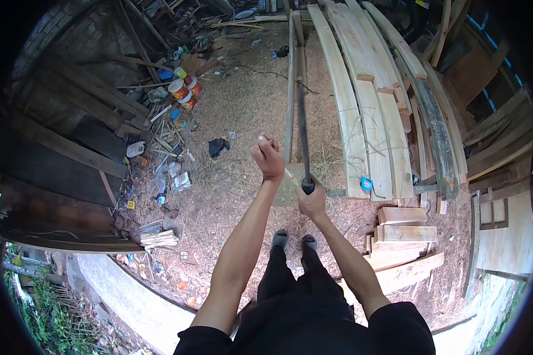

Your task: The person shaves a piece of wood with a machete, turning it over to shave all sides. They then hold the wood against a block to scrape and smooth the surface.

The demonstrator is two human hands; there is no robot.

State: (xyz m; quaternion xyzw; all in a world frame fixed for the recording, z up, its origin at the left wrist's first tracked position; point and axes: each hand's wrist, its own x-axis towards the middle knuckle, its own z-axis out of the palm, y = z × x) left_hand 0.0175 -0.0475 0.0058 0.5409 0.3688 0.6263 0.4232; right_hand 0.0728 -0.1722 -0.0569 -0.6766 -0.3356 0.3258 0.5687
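Note:
My right hand [312, 200] is wrapped round the black handle of a long, dark-bladed machete [304, 131], which points away from me. Beside that hand, a thin pale sliver of wood [291, 176] reaches toward my left wrist. My left hand [268, 157] is closed with its fingers curled in, raised to the left of the blade; what it holds, if anything, is hidden. Below both hands is a small flat board [286, 195] at the near end of a long narrow timber frame [289, 112].
Long sawn planks [339, 106] lie to the right, with a blue tape measure [366, 183] on their near end. Short wood blocks [402, 216] are stacked closer to me. Paint buckets [178, 89] and litter stand at left. Wood shavings cover the ground.

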